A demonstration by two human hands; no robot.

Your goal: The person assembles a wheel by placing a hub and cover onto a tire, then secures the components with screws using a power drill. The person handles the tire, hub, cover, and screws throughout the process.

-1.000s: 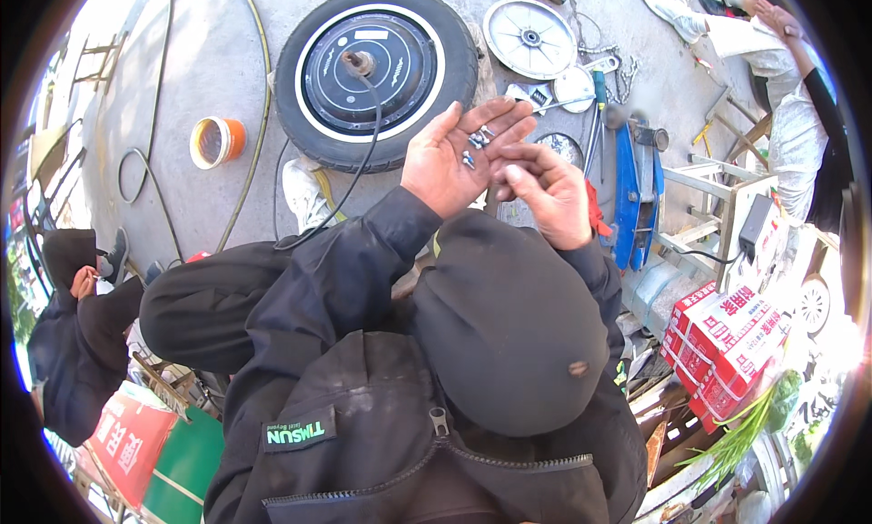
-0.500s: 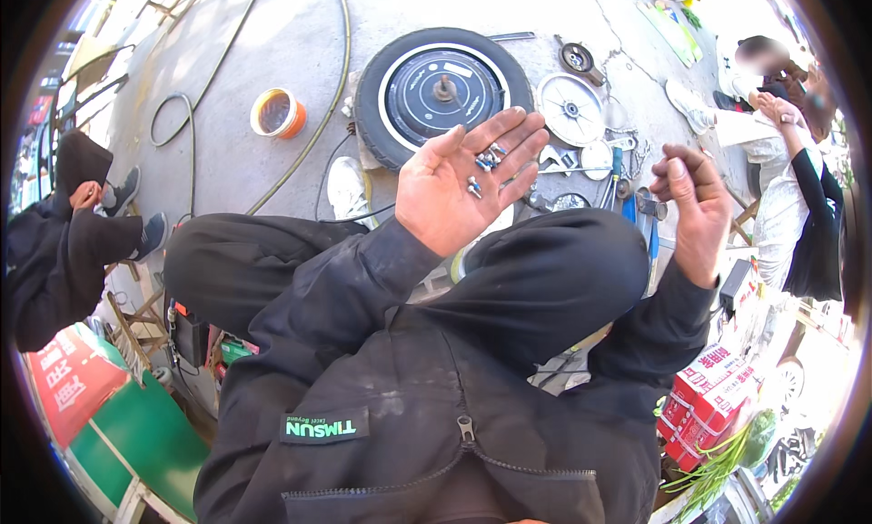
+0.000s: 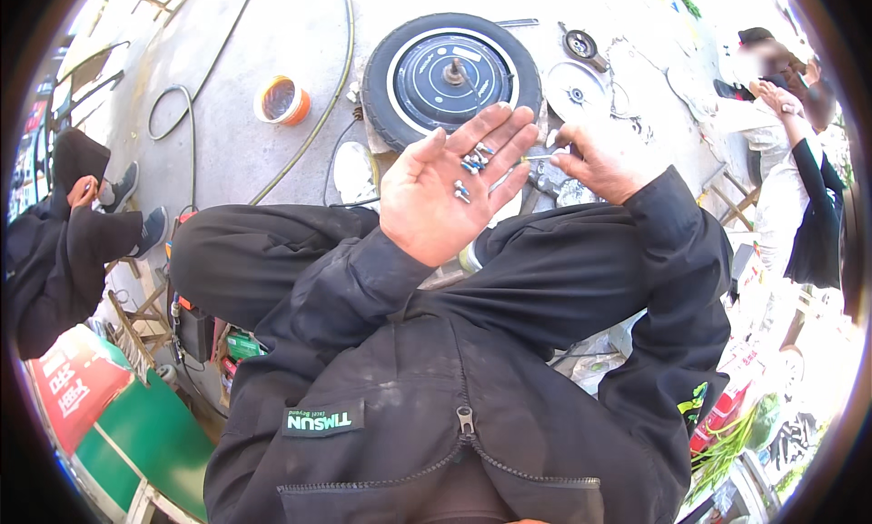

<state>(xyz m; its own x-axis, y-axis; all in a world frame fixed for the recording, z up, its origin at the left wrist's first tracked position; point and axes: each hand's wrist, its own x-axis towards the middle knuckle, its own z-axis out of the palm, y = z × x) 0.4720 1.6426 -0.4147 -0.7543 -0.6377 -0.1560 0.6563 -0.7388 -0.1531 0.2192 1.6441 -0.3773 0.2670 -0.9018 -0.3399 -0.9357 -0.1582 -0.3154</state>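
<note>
My left hand (image 3: 434, 197) lies palm up with its fingers stretched out. On the palm rest several small silver screws (image 3: 472, 163) with blue on their threads. Just to the right, my right hand (image 3: 610, 161) has its thumb and forefinger drawn together near the left fingertips. A thin, light metallic piece (image 3: 540, 158) shows at those right fingertips; its kind is unclear. Beyond the hands a wheel with a black tyre (image 3: 374, 88) lies flat, its dark hub motor (image 3: 445, 79) facing up and an axle standing from the centre.
Behind my right hand lie a pale round wheel cover (image 3: 574, 90) and a dark round part (image 3: 579, 44). An orange tub (image 3: 282, 101) stands left, beside a hose (image 3: 334, 88). People sit at left (image 3: 68, 242) and right (image 3: 772, 188). A green and red box (image 3: 136, 433) stands lower left.
My right hand has come leftward from the far right to beside my left fingertips. The left hand, still bearing the screws, has shifted slightly left.
</note>
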